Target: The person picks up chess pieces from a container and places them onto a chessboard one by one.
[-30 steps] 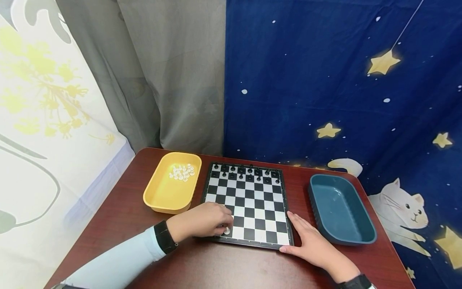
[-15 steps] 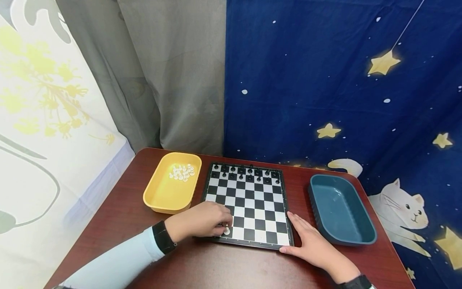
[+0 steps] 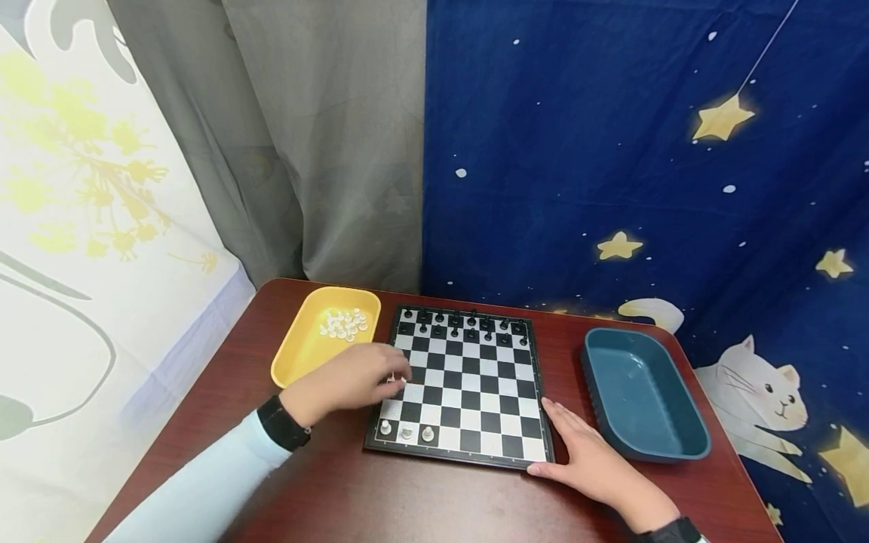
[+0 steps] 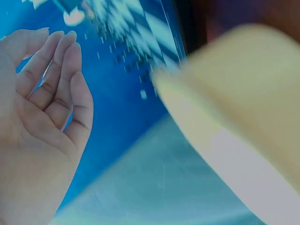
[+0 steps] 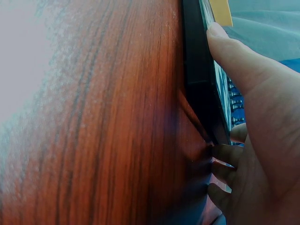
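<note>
In the head view, a black-and-white chessboard (image 3: 462,398) lies on the table with black chess pieces (image 3: 471,324) in two rows along its far side. Three white chess pieces (image 3: 406,434) stand at its near left corner. My left hand (image 3: 353,381) is over the board's left edge, its fingers loosely bent. The left wrist view shows that hand's palm (image 4: 44,117) bare. My right hand (image 3: 587,460) rests against the near right corner, thumb at the front edge and straight fingers along the side. In the right wrist view its thumb (image 5: 229,44) touches the board's edge.
A yellow tray (image 3: 292,362) with several white chess pieces (image 3: 344,324) stands left of the board, partly behind my left forearm. On the right is a dark teal tray (image 3: 645,400). Curtains (image 3: 543,188) hang behind the wooden table (image 3: 448,498).
My left hand has left the near left corner and moved away and leftward, uncovering the white chess pieces there. The right hand keeps its place on the board.
</note>
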Motion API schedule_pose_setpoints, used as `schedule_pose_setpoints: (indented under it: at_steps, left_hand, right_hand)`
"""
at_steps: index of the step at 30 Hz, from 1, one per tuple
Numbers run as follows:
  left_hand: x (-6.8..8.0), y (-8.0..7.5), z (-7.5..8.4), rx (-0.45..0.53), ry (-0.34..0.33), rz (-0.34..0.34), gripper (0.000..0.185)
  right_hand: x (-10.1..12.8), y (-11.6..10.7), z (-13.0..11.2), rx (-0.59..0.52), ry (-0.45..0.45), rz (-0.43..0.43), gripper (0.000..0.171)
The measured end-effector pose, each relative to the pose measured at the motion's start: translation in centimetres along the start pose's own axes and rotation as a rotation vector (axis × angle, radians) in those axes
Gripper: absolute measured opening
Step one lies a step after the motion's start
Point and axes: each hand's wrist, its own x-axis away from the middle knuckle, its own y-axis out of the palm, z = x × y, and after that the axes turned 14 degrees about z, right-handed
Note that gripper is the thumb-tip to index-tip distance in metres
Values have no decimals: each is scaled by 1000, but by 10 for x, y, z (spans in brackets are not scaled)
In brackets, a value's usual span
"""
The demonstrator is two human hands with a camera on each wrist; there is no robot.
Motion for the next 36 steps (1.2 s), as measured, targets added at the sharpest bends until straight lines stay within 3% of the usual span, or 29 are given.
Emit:
schedule_pose_setpoints:
  at_steps: [3,8,13,16,19,27,36]
  left_hand:
    - [-1,-17,-18,-15,-61,37,11]
    - [-3,-40,-58,-80,-94,107,5]
    - [-9,-54,-95,-112,-222,85,9]
    - [-15,-54,-110,-119,-292,37,14]
    - [-23,-48,-123,-133,-320,-16,19]
    - [-38,-28,-147,-171,-312,-115,29]
    - [-44,-18,-155,-199,-322,-148,27]
  right_hand:
    - [0,-1,-1,-1,-1,2,123]
    - [0,0,0,4,-2,-1,123]
    - [0,0,0,5,2,-7,123]
    - [0,-1,-1,2,4,-9,123]
    - [0,-1,-1,3,5,-11,123]
    - [1,1,-1,7,-5,-6,123]
    - [1,-1,-1,6,-1,-6,123]
